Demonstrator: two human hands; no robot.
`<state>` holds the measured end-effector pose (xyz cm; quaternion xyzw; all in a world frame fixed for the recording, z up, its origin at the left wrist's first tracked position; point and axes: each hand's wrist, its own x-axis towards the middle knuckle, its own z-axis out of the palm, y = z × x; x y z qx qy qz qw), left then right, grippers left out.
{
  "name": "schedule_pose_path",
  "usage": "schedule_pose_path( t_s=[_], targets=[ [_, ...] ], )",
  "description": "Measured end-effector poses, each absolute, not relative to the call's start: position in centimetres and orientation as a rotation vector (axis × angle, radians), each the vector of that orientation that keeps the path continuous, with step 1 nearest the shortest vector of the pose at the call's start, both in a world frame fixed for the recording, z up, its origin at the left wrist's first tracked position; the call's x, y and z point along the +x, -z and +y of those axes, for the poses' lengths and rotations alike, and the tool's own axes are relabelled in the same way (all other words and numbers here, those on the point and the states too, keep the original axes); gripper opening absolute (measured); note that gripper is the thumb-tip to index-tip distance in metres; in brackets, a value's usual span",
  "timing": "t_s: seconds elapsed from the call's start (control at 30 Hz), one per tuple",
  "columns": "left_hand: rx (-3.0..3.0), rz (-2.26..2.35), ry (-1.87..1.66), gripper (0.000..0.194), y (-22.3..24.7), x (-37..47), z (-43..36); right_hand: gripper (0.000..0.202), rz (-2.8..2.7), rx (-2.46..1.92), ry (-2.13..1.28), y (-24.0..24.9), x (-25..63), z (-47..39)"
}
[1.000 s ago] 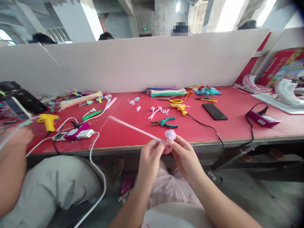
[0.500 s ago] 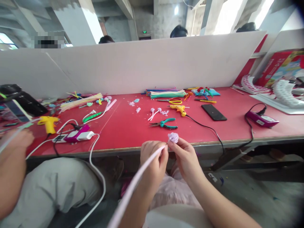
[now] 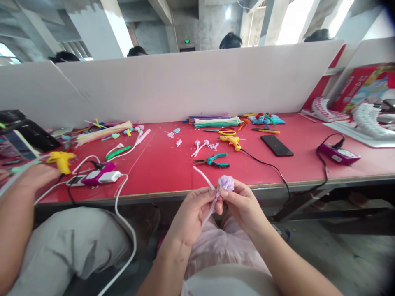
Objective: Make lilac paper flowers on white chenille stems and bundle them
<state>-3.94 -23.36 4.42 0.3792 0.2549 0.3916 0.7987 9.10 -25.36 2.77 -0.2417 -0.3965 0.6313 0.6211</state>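
Observation:
A fluffy lilac flower [image 3: 226, 183] is pinched between the fingertips of my right hand [image 3: 242, 201], just past the table's front edge. Close beside it my left hand [image 3: 196, 209] is closed on a pale pink fuzzy strip [image 3: 204, 177]. One end of the strip points up and left over the table, and another part hangs below the fingers. The strip meets the flower's base between both hands; how they join is hidden by the fingers. Teal-handled pliers [image 3: 212, 160] lie on the red table behind my hands.
Behind the pliers are small lilac pieces [image 3: 202, 144], a yellow glue gun [image 3: 231, 142], yellow scissors [image 3: 226, 131], a bundle of fuzzy stems [image 3: 216, 122] and a black phone [image 3: 277, 146]. At left, a person's hand [image 3: 40, 176] is near another glue gun [image 3: 62, 161] and a power strip [image 3: 98, 176].
The long strip that crossed over my left forearm now has an end pointing away over the table. My left hand has turned and opened from a fist into a pinch. The neighbour's hand moved right.

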Motion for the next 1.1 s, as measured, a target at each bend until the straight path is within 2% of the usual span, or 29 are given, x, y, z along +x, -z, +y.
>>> schedule_pose_path(
  t_s=[0.2,0.37,0.47,0.57,0.67,0.87,1.1],
  targets=[
    [1.077,0.785,-1.078,0.026,-4.5,-3.1,-23.9,0.010,-0.795,-0.636,-1.386,-2.7,8.7,-24.9],
    [1.758,1.277,-1.428,0.016,-3.2,-3.5,-23.5,0.015,-0.710,-0.766,-1.274,-2.4,8.0,-24.7],
    [2.229,1.269,-1.565,0.009,-2.5,-3.8,-23.2,0.013,-0.729,-0.751,-1.263,-2.3,7.7,-24.9],
    [2.440,1.140,-1.580,0.011,-2.4,-3.9,-23.1,0.012,-0.711,-0.734,-1.245,-2.4,7.5,-25.0],
    [2.272,1.105,-1.517,0.011,-2.9,-3.7,-23.5,0.008,-0.703,-0.730,-1.222,-2.5,7.7,-25.1],
    [1.201,0.944,-1.133,0.019,-4.2,-3.6,-23.8,0.006,-0.802,-0.671,-1.270,-2.5,8.0,-25.4],
    [0.852,0.617,-0.854,0.023,-4.6,-4.3,-23.0,0.010,-0.892,-0.554,-1.401,-2.6,8.5,-25.4]
  ],
)
